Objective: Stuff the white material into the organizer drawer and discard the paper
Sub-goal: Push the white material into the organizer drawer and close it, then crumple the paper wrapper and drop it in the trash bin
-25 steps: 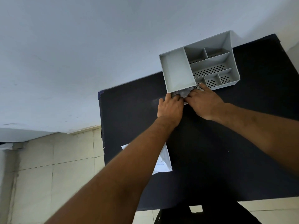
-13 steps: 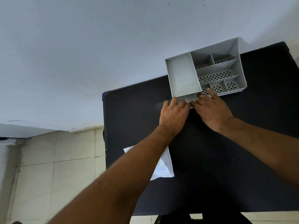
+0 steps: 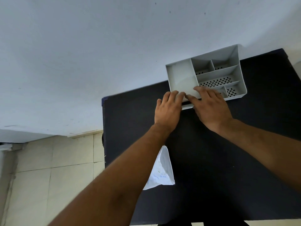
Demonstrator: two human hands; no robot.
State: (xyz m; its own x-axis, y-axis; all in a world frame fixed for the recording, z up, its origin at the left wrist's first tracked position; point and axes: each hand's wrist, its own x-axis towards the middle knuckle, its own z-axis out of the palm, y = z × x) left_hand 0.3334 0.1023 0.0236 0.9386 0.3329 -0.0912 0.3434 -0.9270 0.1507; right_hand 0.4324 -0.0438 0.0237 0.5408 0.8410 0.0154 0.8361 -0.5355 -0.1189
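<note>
A grey organizer (image 3: 234, 74) with several compartments stands at the back of the black table (image 3: 228, 160), against the wall. Its drawer (image 3: 187, 107) shows as a pale strip with a dark gap, slightly out at the front left. My left hand (image 3: 168, 111) lies flat with its fingertips on the organizer's front edge above the drawer. My right hand (image 3: 211, 108) lies flat beside it, index finger touching the left fingers. The white material is hidden. A white paper (image 3: 162, 170) lies near the table's left edge, partly under my left forearm.
A pale wall (image 3: 97, 54) rises right behind the organizer. The table's left edge (image 3: 104, 136) drops to a tiled floor (image 3: 48, 176). Dark table surface stretches between my forearms and to the right.
The crumpled grey-white material seen between my fingers a second ago is no longer visible. Both hands have slid a little forward onto the organizer's front edge.
</note>
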